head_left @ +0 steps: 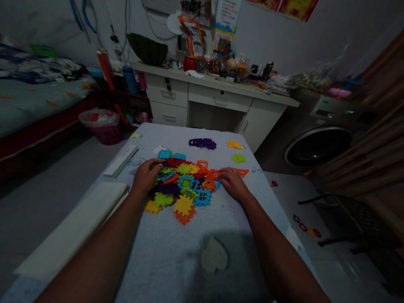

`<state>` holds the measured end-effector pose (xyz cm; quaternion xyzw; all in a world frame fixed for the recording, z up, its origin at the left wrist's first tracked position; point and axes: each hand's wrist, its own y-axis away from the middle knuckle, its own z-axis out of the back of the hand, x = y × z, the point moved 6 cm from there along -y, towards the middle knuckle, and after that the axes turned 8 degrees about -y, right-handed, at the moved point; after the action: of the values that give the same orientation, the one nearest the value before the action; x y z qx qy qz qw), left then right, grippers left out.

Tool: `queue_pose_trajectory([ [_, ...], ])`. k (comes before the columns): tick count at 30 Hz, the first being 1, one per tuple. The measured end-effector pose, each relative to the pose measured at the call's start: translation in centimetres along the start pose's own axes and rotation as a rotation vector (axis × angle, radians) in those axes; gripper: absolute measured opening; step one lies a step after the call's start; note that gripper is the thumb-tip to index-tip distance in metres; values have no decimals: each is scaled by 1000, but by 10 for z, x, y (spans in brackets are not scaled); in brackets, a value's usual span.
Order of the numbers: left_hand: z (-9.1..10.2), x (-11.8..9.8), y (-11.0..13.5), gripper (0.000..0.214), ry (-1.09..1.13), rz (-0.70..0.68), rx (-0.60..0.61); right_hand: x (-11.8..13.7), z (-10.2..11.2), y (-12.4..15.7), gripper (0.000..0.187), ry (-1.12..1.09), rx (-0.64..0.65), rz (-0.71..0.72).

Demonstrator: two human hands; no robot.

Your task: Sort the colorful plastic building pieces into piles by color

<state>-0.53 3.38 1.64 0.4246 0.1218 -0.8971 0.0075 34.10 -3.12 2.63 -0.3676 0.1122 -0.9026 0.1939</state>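
Observation:
A heap of colourful plastic interlocking tiles (184,204) with toothed edges lies on the cloth-covered table. Blue, green, yellow, orange, red and purple pieces overlap in it; some are solid, others framed like windows. My left hand (147,176) rests against the heap's left edge, thumb and forefinger stretched out and slightly apart beside dark and green pieces. At the opposite edge, the bent fingers of my right hand (232,182) close over an orange tile (215,174); its fingertips are partly hidden. An orange triangular piece (242,172) lies just beyond that hand.
Farther back lie a purple pile (202,144), yellow pieces (234,144) and green pieces (239,158). A long white board (75,227) and a white box (120,161) line the left side. A desk (168,90) stands behind, a washing machine (293,122) to the right.

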Motion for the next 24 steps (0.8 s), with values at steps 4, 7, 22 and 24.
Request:
queue_pose_trajectory([
  [4,0,0,1,40,1,16,-8,-3,11,0,18,-68,-125,-37],
  [7,0,-1,1,39,4,19,-9,-11,24,2,21,-113,-245,-149],
  [22,0,1,0,40,-24,28,5,-105,107,50,41,-74,-858,-538],
  [24,-1,2,-1,41,-27,29,9,-108,105,49,43,-64,-818,-540],
])
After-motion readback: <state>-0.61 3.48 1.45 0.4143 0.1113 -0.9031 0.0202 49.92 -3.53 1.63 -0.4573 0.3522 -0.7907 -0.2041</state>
